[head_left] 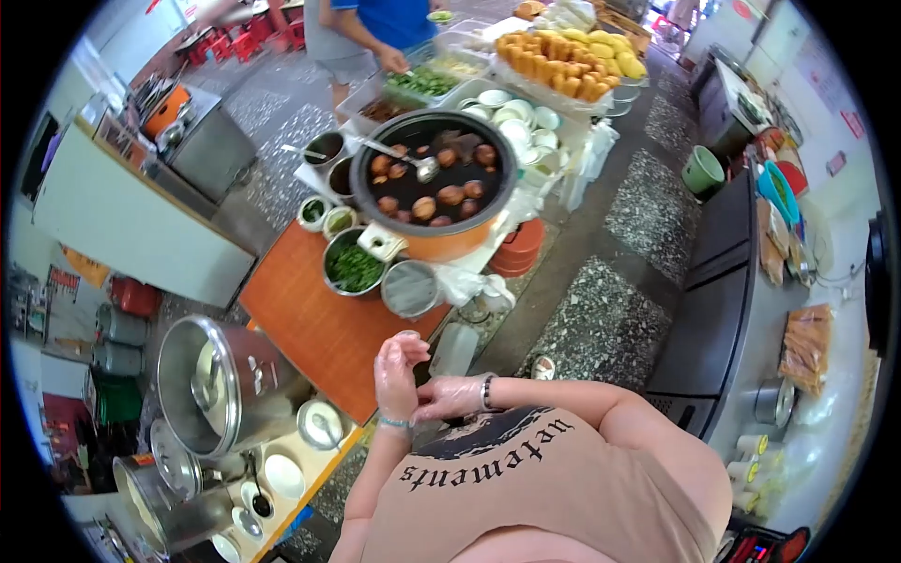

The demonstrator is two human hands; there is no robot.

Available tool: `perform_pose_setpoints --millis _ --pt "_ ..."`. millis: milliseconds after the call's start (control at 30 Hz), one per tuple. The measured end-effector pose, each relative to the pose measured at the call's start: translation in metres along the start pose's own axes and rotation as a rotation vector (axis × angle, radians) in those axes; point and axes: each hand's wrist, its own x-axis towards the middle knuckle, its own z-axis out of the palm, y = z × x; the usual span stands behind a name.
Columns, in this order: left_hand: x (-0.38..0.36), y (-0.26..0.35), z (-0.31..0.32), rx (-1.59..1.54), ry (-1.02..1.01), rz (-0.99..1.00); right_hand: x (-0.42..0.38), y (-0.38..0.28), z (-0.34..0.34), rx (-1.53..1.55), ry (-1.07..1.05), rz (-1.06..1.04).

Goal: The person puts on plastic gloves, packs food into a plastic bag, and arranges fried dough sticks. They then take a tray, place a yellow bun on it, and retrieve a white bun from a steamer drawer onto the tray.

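Both my hands wear clear plastic gloves and are close together in front of my chest. My left hand is raised, its fingers loosely bent and nothing in them. Against its wrist lies my right hand, fingers closed at the cuff of the left plastic glove. Just beyond them is the orange-brown counter top. On it stand a metal pot of chopped greens and a clear round container. Farther off, a large pot holds eggs in dark broth, with a ladle lying in it.
A tall steel pot stands at the left beside bowls. Behind the egg pot are stacked dishes and a tray of fried dough sticks. A person in blue reaches over greens. A steel counter runs along the right.
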Motion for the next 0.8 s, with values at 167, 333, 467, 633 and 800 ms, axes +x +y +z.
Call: perform_pose_setpoints --millis 167,333,467,633,800 --pt "0.008 -0.037 0.114 -0.024 -0.162 -0.051 -0.092 0.049 -0.048 0.186 -0.04 0.0" --pt "0.013 -0.079 0.265 -0.095 -0.269 -0.102 -0.216 0.103 -0.114 0.416 0.056 0.025" --pt "0.01 -0.095 0.367 -0.015 -0.484 -0.15 -0.312 0.11 -0.164 0.146 0.184 0.103" --pt "0.024 -0.118 0.441 0.019 -0.645 -0.239 -0.37 0.13 -0.192 0.39 0.311 0.058" --pt "0.06 -0.144 0.478 0.046 -0.739 -0.331 -0.377 0.179 -0.22 0.237 0.46 0.051"
